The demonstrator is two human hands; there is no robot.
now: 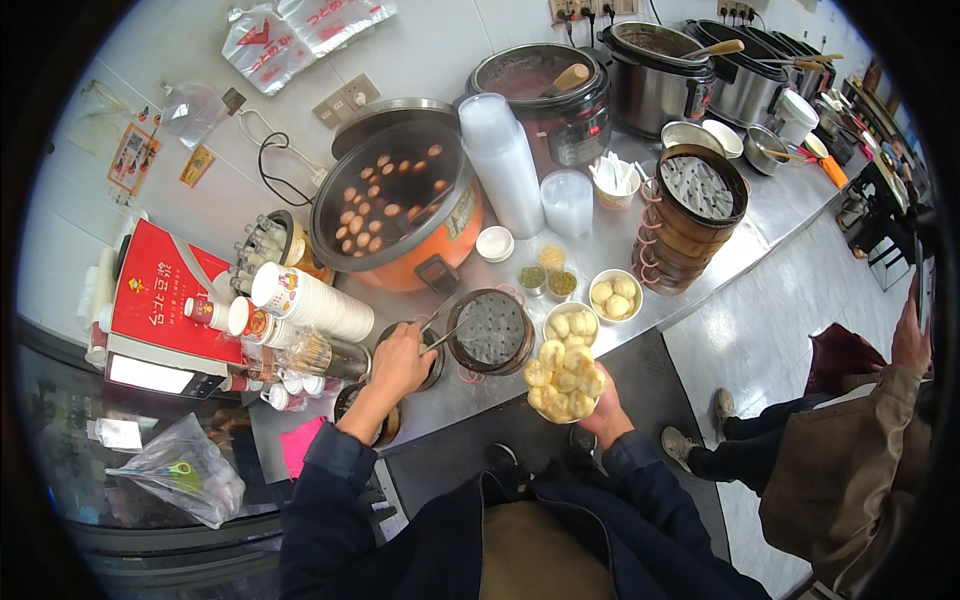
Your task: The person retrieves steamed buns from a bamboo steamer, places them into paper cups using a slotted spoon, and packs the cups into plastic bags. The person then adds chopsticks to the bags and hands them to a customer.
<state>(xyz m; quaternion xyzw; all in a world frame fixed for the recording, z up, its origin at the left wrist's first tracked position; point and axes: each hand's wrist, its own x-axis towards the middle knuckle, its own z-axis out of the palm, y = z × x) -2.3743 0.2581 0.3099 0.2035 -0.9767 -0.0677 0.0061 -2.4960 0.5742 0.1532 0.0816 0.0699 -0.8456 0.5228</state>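
Observation:
My left hand (399,363) grips a pair of metal tongs (442,342) over a small round steamer at the counter's front. Just right of it stands another small steamer (491,331) with a perforated liner and nothing on it. In my right hand (606,409) is a bowl heaped with pale yellow buns (564,380), held past the counter's front edge. Behind it, a bowl of buns (571,324) and a second such bowl (616,295) rest on the steel counter. Small cups of green topping (532,278) sit near them.
An orange cooker (405,262) of eggs stands behind my left hand. Stacked plastic cups (504,169) and a tall bamboo steamer stack (686,225) rise further back. Paper cups (315,300) lie at the left. Another person (847,457) stands at the right.

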